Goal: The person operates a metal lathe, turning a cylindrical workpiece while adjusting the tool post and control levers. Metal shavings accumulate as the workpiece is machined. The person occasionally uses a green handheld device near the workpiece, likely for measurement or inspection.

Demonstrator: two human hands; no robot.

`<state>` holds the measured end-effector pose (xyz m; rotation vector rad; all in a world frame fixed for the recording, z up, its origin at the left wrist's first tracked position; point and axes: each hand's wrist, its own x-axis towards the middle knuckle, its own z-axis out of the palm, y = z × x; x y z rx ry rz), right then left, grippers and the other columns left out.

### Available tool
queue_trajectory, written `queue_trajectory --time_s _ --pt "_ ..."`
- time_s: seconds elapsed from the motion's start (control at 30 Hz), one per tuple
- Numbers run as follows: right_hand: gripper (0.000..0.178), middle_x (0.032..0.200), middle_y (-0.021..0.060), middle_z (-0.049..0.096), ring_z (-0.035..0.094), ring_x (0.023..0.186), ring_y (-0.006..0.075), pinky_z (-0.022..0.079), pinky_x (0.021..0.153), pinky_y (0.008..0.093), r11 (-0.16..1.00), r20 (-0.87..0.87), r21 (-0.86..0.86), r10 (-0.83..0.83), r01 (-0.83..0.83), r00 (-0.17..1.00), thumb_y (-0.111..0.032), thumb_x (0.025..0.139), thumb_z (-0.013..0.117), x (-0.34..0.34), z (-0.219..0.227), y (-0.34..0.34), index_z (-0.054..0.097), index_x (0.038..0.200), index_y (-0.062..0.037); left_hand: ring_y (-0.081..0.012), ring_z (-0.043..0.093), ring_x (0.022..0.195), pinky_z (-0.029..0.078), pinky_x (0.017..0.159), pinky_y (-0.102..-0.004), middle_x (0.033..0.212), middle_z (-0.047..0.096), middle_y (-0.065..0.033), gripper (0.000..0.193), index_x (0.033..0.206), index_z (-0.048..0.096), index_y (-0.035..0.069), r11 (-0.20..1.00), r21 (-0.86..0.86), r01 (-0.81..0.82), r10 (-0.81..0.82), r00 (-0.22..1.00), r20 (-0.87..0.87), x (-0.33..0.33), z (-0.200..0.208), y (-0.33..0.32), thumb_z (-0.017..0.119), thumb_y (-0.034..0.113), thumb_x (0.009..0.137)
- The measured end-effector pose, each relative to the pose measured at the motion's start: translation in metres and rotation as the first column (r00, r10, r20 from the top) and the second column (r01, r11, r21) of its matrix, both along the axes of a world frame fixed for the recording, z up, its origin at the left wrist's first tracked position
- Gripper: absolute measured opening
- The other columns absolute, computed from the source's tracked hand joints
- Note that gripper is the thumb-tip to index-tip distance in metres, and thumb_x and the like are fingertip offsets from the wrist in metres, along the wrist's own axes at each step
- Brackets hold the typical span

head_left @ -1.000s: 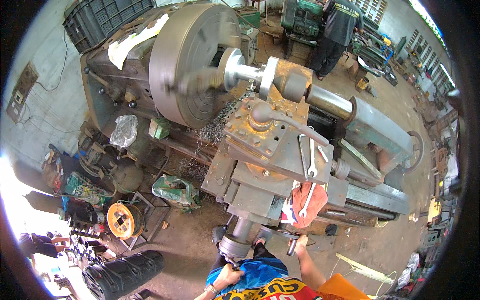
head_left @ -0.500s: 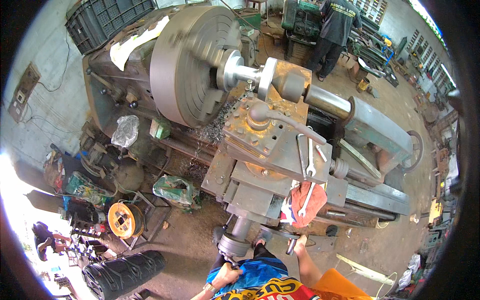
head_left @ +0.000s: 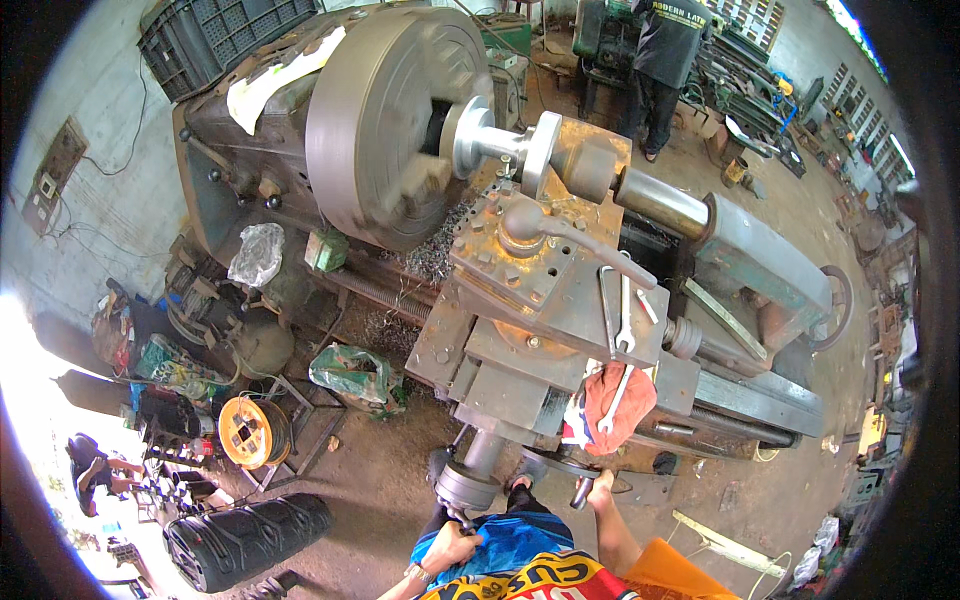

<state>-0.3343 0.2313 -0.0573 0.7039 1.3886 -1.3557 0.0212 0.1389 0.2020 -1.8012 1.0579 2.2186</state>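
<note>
Little changed: chuck (head_left: pixel 345 140) still a spinning blur — left hand (head_left: pixel 452 546) closed on crank handle (head_left: pixel 461 519), right hand (head_left: pixel 600 491) at handwheel handle (head_left: pixel 581 492), grip unclear — so machining appears uninterrupted.

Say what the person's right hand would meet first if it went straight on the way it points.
The right hand would probably meet the handwheel first, at its near rim; whether they touch is hard to judge.

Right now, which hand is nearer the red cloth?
Right: in view, the right hand is just below the red cloth; the left hand is farther, to its lower left.
</note>
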Motion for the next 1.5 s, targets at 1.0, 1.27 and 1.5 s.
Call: queue_trajectory --time_s 1.0,1.27,1.5 --pt "0.122 0.077 0.0083 0.06 0.056 0.055 0.0156 0.049 0.05 0.0298 0.983 -0.644 0.107 0.185 -0.151 0.742 -0.008 0.084 0.075 0.123 0.111 -0.061 -0.031 0.145 -0.0057 -0.0319 0.068 0.066 0.053 0.064 -0.0409 0.069 0.068 -0.0187 0.032 0.075 0.066 -0.002 0.901 -0.328 0.283 -0.176 0.931 0.32 -0.009 -0.032 0.023 0.072 0.029 0.073" --pt "0.115 0.072 0.0082 0.057 0.055 0.052 0.0166 0.048 0.046 0.0305 0.995 -0.573 0.059 0.095 -0.074 0.814 -0.007 0.087 0.068 0.121 0.118 -0.068 -0.031 0.146 -0.0106 -0.0367 0.07 0.087 0.056 0.08 -0.0428 0.086 0.07 -0.0255 0.05 0.086 0.071 -0.005 0.905 -0.245 0.348 -0.181 0.836 0.518 -0.032 -0.093 0.035 0.072 0.044 0.074" --pt "0.044 0.058 0.0092 0.052 0.05 0.038 0.0211 0.044 0.035 0.0356 0.995 -0.433 0.084 0.077 -0.045 0.898 -0.023 0.095 0.051 0.074 0.105 -0.045 0.037 0.13 0.0004 -0.0382 0.069 0.09 0.055 0.083 -0.0424 0.091 0.07 -0.0266 0.055 0.089 0.072 -0.005 0.881 -0.307 0.359 -0.164 0.842 0.513 -0.028 -0.102 0.037 0.07 0.048 0.076"
